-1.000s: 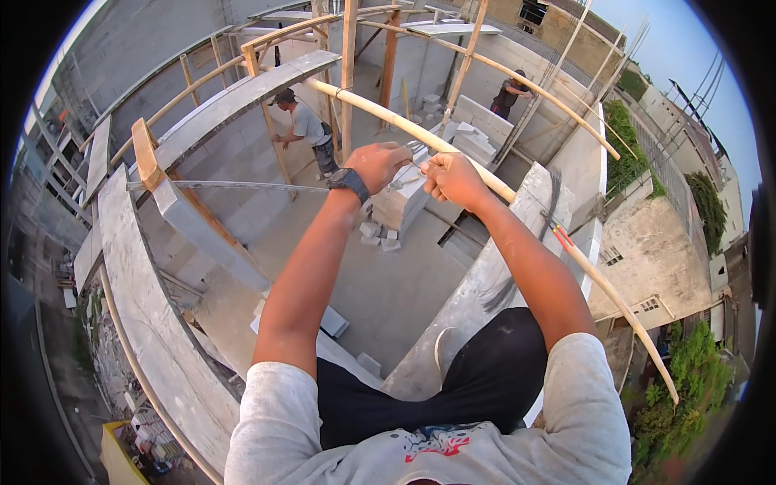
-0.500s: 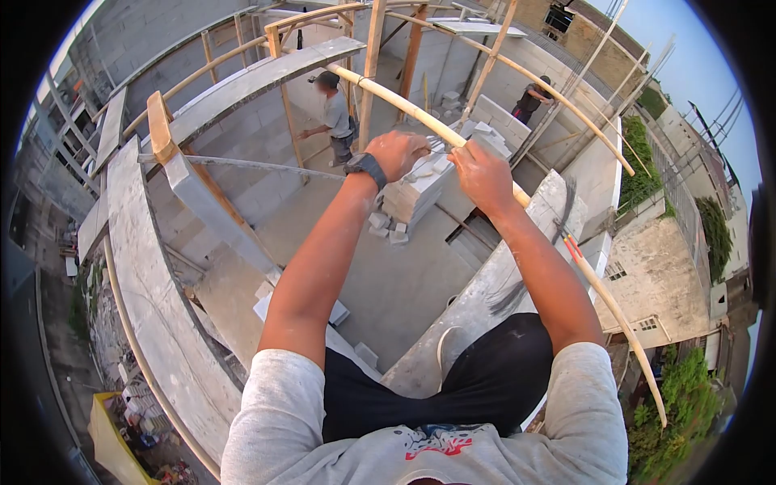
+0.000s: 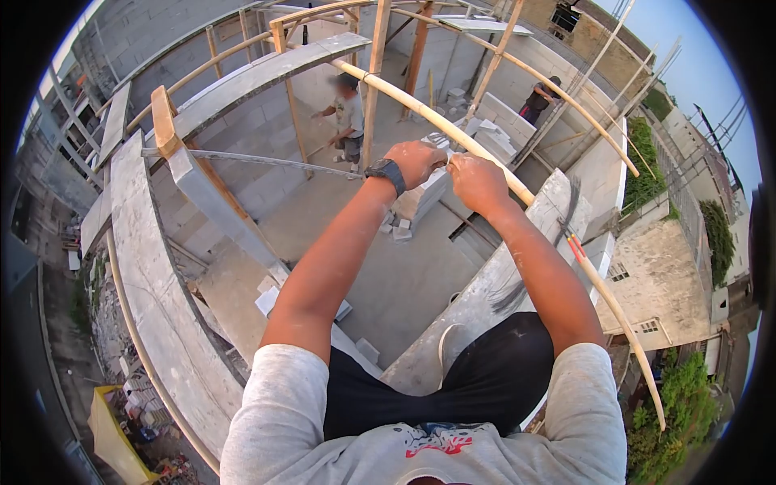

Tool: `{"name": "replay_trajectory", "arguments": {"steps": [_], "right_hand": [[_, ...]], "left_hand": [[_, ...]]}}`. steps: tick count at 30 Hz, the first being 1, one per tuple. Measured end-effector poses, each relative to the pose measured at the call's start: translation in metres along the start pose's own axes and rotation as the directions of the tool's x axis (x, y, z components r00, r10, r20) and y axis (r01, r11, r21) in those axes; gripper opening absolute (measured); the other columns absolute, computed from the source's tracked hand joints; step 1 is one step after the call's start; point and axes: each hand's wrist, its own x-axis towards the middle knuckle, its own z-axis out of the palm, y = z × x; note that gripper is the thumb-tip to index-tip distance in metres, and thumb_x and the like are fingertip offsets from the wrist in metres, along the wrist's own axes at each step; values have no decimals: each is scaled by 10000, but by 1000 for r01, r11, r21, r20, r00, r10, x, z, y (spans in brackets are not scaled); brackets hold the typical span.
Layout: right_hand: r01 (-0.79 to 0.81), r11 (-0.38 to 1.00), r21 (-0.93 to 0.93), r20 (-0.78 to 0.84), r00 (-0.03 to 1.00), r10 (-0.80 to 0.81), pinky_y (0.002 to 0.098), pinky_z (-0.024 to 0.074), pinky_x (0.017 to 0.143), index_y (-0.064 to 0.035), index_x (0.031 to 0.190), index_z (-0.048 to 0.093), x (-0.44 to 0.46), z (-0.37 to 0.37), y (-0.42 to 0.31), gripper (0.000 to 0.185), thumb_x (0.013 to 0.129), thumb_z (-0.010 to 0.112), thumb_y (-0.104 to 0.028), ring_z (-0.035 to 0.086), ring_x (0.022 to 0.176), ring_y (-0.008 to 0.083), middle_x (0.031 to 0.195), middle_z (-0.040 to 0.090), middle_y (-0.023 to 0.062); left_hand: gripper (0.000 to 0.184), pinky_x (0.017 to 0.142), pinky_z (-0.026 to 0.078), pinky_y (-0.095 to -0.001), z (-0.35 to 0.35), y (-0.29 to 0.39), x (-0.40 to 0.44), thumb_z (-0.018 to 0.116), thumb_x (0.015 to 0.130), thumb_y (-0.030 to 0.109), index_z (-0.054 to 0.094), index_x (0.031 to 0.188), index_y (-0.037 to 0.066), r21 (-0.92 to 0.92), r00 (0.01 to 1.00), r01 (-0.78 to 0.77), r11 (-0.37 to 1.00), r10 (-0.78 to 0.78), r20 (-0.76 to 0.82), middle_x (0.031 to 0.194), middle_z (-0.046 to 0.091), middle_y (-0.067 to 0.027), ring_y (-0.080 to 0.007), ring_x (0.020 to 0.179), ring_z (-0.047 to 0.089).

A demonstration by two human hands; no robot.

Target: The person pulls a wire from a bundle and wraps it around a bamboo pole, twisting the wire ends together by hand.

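Observation:
My left hand [image 3: 416, 162], wearing a black watch [image 3: 386, 172], is closed on thin grey wire [image 3: 439, 140], whose strands stick up past the fingers. Close against it, my right hand [image 3: 478, 183] is pinched on what looks like the same wire; its fingertips partly hide it. Just beyond both hands runs a long bamboo pole [image 3: 432, 118], sloping down to the right. Bundles of dark wire [image 3: 509, 299] lie on the concrete ledge [image 3: 461, 331] by my right arm. A tool with red-orange handles [image 3: 575, 246] rests near the ledge's outer side.
A grey plank [image 3: 267, 85] and a wide board [image 3: 158, 267] run along the left. Timber posts [image 3: 375, 81] stand ahead. Below is a floor [image 3: 388, 291] with stacked pale blocks [image 3: 420, 198]. One person [image 3: 349, 121] stands there; another [image 3: 539, 101] is farther right. Street level drops away outside.
My right hand has come off the bamboo pole and moved down against my left hand, which has shifted slightly right. The nearer person below has moved right and turned.

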Motion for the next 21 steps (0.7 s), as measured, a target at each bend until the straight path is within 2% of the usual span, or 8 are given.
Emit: {"name": "replay_trajectory", "arguments": {"steps": [7, 9, 10, 12, 16, 18, 19, 21], "right_hand": [[-113, 993, -19, 66, 991, 114, 533, 508, 681, -75, 974, 578, -2, 3, -4, 173, 958, 532, -241, 672, 766, 396, 784, 688, 170], [-95, 995, -9, 30, 995, 95, 535, 504, 668, -89, 989, 568, -2, 3, -5, 166, 970, 530, -249, 665, 746, 404, 751, 678, 177], [-40, 999, 16, -3, 999, 40, 529, 502, 660, -93, 988, 564, -3, 1, -7, 155, 971, 533, -245, 662, 744, 401, 760, 679, 169], [26, 999, 40, -36, 999, -25, 523, 500, 651, -98, 987, 561, -5, 0, -12, 145, 971, 536, -240, 659, 742, 398, 770, 680, 161], [111, 990, 90, -70, 992, -105, 508, 492, 643, -105, 977, 551, -5, 0, -21, 125, 971, 544, -230, 652, 753, 381, 806, 681, 139], [140, 986, 94, -81, 988, -133, 501, 492, 645, -103, 972, 548, -6, -3, -24, 126, 971, 546, -229, 651, 761, 376, 817, 681, 133], [148, 985, 87, -65, 988, -143, 499, 495, 642, -85, 959, 547, -7, -5, -25, 107, 956, 541, -192, 659, 752, 375, 819, 685, 134], [164, 983, 81, -49, 986, -160, 497, 498, 639, -68, 947, 546, -7, -7, -27, 88, 942, 537, -155, 668, 744, 373, 820, 689, 135]], "left_hand": [[252, 714, 520, -411, 6, -2, -4, 638, 925, 313, 691, 936, 67, -238, 974, -56, 970, 1, -227, 894, 691, -101, -305, 807, 673], [486, 605, 506, -363, 4, -1, -6, 622, 934, 485, 674, 842, 10, -634, 932, 221, 741, -352, -87, 771, 670, -111, -240, 649, 657], [486, 605, 506, -363, 1, -3, -7, 622, 934, 485, 674, 842, 10, -633, 930, 220, 742, -355, -93, 771, 670, -111, -240, 649, 657], [694, 533, 489, -319, -5, -10, -7, 527, 928, 649, 654, 753, -11, -771, 814, 471, 429, -549, 192, 678, 642, -106, -186, 542, 622], [765, 498, 511, -341, 1, -36, -11, 477, 918, 698, 690, 776, -23, -499, 739, 665, 556, -587, 331, 720, 692, -144, -224, 554, 645], [821, 437, 481, -306, -4, -28, -17, 405, 922, 737, 680, 812, -29, -457, 640, 764, 455, -624, 449, 690, 656, -124, -165, 490, 596], [820, 398, 471, -310, -12, -18, -20, 437, 918, 723, 640, 1065, -58, -525, 573, 801, 289, -627, 529, 777, 696, -163, -137, 480, 583], [818, 419, 480, -293, -14, -18, -24, 482, 908, 706, 568, 1178, -61, -578, 575, 791, 201, -569, 588, 832, 710, -176, -117, 491, 585]]}}
